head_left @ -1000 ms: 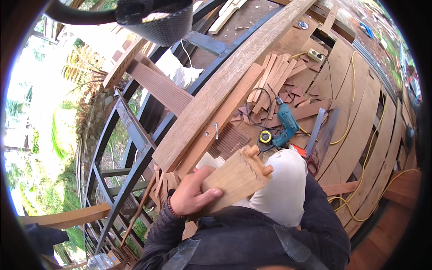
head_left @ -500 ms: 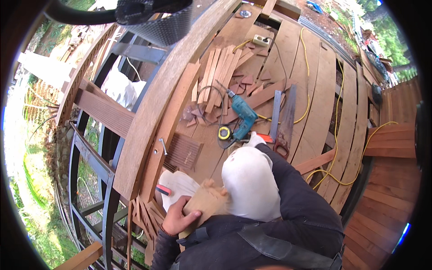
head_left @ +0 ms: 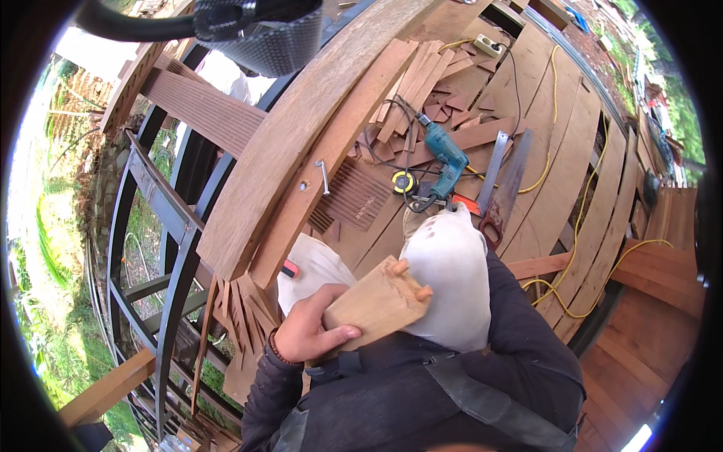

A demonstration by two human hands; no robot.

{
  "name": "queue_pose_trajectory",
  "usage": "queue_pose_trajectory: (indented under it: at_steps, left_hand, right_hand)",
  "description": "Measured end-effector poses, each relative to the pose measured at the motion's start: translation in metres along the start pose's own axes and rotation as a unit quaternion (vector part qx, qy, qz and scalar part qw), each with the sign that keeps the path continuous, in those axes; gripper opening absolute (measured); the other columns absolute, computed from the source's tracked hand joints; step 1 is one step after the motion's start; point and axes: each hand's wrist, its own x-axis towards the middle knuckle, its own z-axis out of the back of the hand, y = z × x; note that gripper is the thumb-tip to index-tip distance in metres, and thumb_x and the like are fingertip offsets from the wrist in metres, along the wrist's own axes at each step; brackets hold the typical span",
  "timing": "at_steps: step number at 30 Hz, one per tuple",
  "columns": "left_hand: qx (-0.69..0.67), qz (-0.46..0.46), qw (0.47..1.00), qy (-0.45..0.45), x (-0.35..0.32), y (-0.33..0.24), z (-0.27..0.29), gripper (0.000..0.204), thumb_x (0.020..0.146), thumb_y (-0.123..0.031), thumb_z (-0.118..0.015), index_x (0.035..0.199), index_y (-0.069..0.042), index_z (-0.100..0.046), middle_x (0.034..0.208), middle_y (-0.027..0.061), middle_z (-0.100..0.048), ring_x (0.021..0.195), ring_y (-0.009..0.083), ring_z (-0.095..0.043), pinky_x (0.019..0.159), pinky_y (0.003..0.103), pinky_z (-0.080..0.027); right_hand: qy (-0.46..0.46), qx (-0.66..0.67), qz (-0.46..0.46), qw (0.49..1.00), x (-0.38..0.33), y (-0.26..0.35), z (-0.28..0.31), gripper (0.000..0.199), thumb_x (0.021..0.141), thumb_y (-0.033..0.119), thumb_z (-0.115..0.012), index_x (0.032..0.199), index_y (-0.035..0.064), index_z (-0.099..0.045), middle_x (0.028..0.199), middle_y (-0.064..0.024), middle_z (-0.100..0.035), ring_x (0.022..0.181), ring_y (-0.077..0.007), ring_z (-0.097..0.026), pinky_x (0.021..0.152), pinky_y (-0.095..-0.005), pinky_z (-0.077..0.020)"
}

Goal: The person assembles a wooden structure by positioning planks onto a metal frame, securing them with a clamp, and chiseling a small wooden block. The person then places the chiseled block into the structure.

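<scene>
The left hand (head_left: pixel 312 329) grasps the wooden block (head_left: pixel 376 307) at 6 o'clock, its 2 pegs (head_left: pixel 399 267) toward 2 o'clock, seemingly to steady it; the next move calls for a firm hold, the right hand's state being untellable, perhaps behind the knee (head_left: pixel 448 267).

Wooden block (head_left: pixel 376 307) lies in the left grip (head_left: pixel 307 329). Ahead and rightward of the grip: tape measure (head_left: pixel 404 181), drill (head_left: pixel 447 160), then handsaw (head_left: pixel 514 177).

Wears dark long-sleeved top (head_left: pixel 376 403), grey-black strap (head_left: pixel 489 407) across it, off-white trousers (head_left: pixel 449 275), reddish-brown beaded bracelet (head_left: pixel 279 350) just above the left hand (head_left: pixel 305 331).
</scene>
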Motion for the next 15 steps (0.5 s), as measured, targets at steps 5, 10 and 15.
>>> queue_pose_trajectory:
  at_steps: [5, 10, 15]
  left_hand:
    - [-0.079, -0.025, 0.996, 0.018, -0.006, -0.023, 0.013, 0.076, 0.083, -0.047, -0.087, 0.134, 0.002, -0.058, 0.118, 0.0179, -0.071, 0.112, 0.0298, -0.070, 0.095, 0.038, -0.053]
    - [-0.181, -0.007, 0.983, 0.013, -0.012, -0.008, 0.013, 0.084, 0.077, -0.049, -0.091, 0.134, 0.004, -0.059, 0.113, 0.0141, -0.073, 0.109, 0.0234, -0.071, 0.094, 0.035, -0.052]
    - [-0.243, 0.018, 0.970, 0.005, -0.016, -0.004, 0.016, 0.093, 0.073, -0.056, -0.092, 0.132, 0.008, -0.058, 0.115, 0.0143, -0.073, 0.109, 0.0213, -0.070, 0.095, 0.034, -0.051]
  right_hand:
    - [-0.063, -0.020, 0.033, 0.997, -0.053, 0.056, -0.052, 0.034, 0.078, 0.019, -0.075, 0.102, -0.0017, -0.061, 0.081, -0.0130, -0.069, 0.071, -0.0214, -0.068, 0.066, -0.0403, -0.0539]
    - [-0.023, 0.032, 0.031, 0.999, -0.092, 0.108, -0.053, 0.038, 0.081, 0.009, -0.070, 0.112, -0.0056, -0.055, 0.081, -0.0144, -0.067, 0.065, -0.0247, -0.067, 0.061, -0.0383, -0.0554]
    - [-0.061, 0.277, 0.042, 0.958, -0.081, 0.092, -0.026, 0.024, 0.086, 0.002, -0.061, 0.108, -0.0010, -0.051, 0.082, -0.0137, -0.065, 0.059, -0.0233, -0.065, 0.053, -0.0386, -0.0565]
